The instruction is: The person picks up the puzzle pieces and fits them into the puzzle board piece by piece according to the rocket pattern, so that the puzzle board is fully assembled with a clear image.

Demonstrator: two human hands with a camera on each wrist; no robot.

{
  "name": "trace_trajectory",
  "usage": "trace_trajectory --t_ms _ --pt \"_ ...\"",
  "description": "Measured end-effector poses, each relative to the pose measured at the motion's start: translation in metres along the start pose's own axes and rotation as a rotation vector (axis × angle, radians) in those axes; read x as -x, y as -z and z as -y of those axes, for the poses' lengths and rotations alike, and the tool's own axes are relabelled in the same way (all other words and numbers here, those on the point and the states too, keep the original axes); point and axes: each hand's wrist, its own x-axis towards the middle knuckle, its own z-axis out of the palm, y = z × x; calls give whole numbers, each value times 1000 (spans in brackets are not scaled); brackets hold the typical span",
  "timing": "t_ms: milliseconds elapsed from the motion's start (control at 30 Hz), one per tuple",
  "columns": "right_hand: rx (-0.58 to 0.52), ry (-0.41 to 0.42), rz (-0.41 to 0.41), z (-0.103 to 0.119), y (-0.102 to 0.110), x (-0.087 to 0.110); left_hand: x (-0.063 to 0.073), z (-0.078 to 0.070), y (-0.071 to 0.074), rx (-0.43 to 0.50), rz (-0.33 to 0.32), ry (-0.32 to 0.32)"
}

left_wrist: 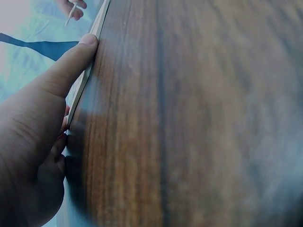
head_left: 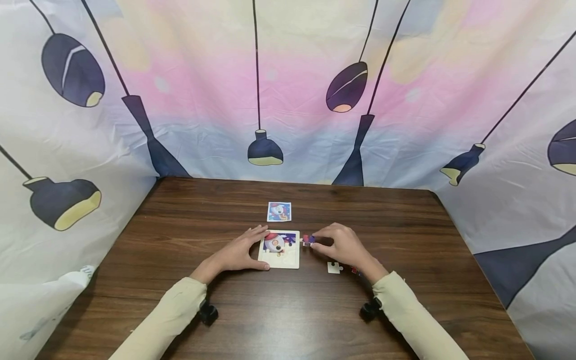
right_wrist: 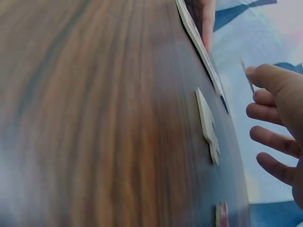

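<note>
A square wooden puzzle board (head_left: 293, 261) lies on the table, partly filled with a picture of a white cartoon animal in a red hat. My left hand (head_left: 236, 251) rests at its left side, the thumb (left_wrist: 84, 49) on the near edge and the fingertips at the far corner. Just right of the board, my right hand (head_left: 344, 245) pinches a red and purple puzzle piece (head_left: 308, 240) between thumb and index finger. In the right wrist view that puzzle piece (right_wrist: 248, 78) is seen edge-on, raised off the table, with the other fingers loosely bent.
Behind the board lies a small reference picture card (head_left: 279, 212). A blank pale puzzle piece (head_left: 334, 268) sits below the right hand, and coloured pieces (head_left: 355, 270) lie partly hidden by the right wrist. A printed cloth (head_left: 297, 100) hangs beyond the table's far edge.
</note>
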Motion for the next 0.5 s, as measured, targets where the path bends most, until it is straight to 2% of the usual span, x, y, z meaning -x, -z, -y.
trace_trajectory --t_ms 500 --pt "16 28 50 23 -21 -18 1 0 0 -1 1 4"
